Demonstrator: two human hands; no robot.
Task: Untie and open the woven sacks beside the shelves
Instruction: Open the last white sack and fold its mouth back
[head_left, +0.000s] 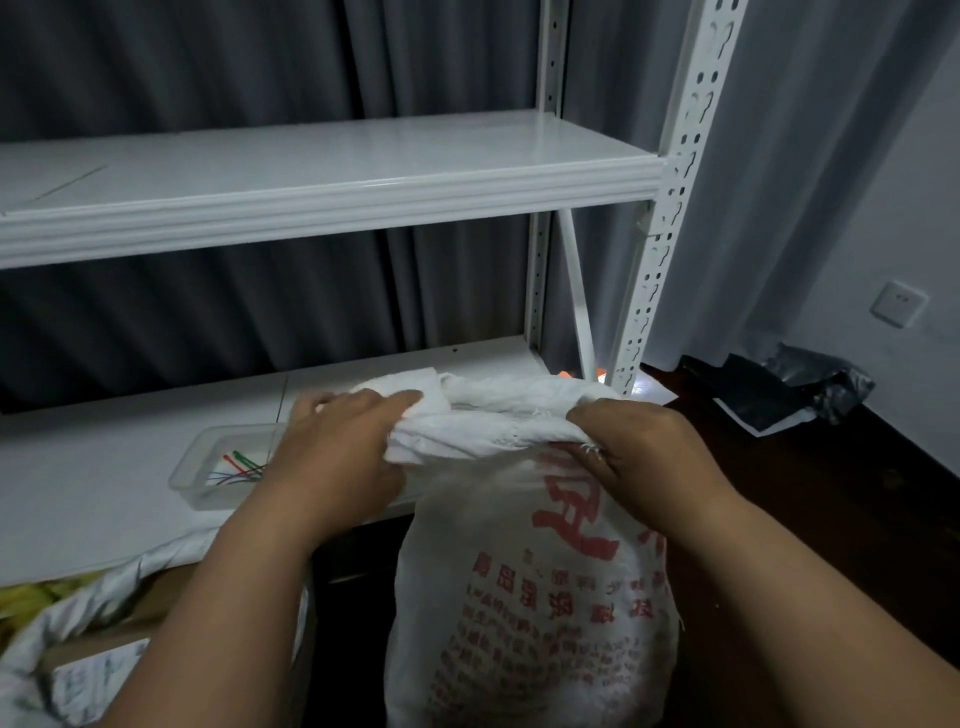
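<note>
Both hands, left (337, 447) and right (654, 447), grip the sack (530, 597) mouth; best to pull the folds apart evenly, keeping it upright.

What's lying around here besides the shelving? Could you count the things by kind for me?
Woven sacks: 2, one with red print held by the left hand and right hand, one lower left
Clear plastic trays: 1
Dark plastic bags: 1
Total: 4
</note>
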